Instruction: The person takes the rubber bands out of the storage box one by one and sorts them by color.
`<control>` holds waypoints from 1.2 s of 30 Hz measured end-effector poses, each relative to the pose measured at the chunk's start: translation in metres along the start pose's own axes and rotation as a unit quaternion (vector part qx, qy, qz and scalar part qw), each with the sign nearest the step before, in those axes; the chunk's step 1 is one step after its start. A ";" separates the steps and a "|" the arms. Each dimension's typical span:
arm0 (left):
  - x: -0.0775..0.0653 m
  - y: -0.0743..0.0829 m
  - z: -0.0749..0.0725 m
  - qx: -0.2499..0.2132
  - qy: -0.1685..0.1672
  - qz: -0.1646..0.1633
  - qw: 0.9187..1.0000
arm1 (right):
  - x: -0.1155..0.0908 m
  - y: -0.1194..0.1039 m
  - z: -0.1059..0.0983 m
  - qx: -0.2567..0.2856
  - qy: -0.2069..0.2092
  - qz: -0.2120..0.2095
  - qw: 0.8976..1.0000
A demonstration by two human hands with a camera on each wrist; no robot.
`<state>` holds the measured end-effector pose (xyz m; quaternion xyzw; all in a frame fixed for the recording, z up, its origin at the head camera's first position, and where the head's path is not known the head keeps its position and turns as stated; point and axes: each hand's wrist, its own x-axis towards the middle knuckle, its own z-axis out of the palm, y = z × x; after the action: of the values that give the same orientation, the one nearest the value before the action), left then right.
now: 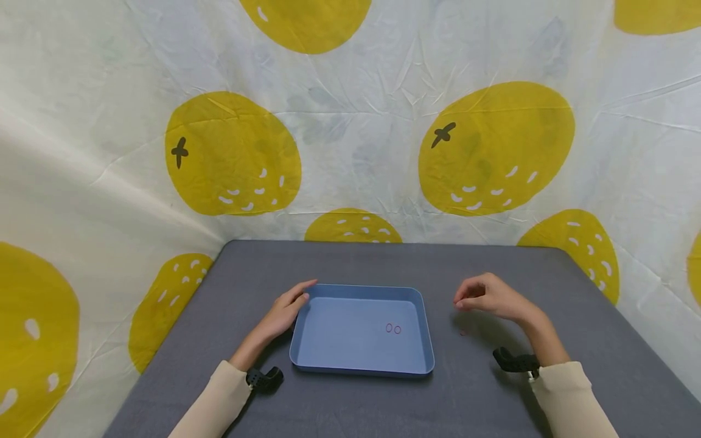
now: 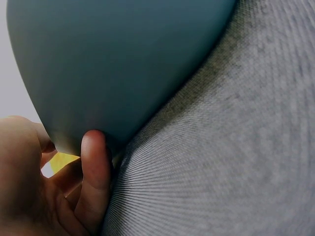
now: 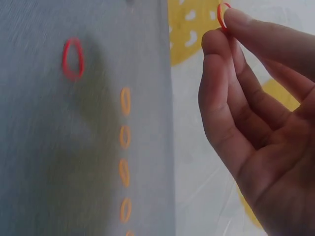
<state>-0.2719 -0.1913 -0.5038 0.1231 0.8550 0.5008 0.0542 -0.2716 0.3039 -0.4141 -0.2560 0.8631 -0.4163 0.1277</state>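
A shallow blue tray (image 1: 350, 359) lies on the grey tabletop, with two thin red rings (image 1: 393, 328), like small rubber bands, inside it. My left hand (image 1: 286, 309) rests against the outside of the tray's far left corner. In the left wrist view, a fingertip (image 2: 93, 142) touches the tray wall (image 2: 113, 73) close to the cloth. To the right of the tray, my right hand (image 1: 487, 296) is raised above the table. Its thumb and index finger pinch a red rubber band (image 3: 221, 17). Another red rubber band (image 3: 73, 59) lies on the table below it.
Several orange bands (image 3: 125, 136) lie in a row along the table, seen in the right wrist view. A white curtain (image 1: 356, 146) printed with yellow fruit hangs behind the grey table (image 1: 361, 404). Dark straps (image 1: 515, 360) sit at both wrists.
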 end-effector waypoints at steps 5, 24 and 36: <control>0.001 -0.001 0.000 -0.001 -0.001 -0.004 1.000 | -0.011 0.011 -0.007 0.005 -0.013 0.011 1.000; 0.000 0.002 0.000 0.001 0.006 -0.005 1.000 | -0.023 0.050 -0.007 0.025 -0.080 0.055 0.995; 0.000 0.000 0.002 0.008 0.007 -0.001 1.000 | -0.023 0.050 -0.003 0.013 -0.079 0.069 0.994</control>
<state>-0.2714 -0.1891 -0.5050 0.1188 0.8593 0.4952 0.0480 -0.2702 0.3448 -0.4510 -0.2260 0.8607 -0.3958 0.2269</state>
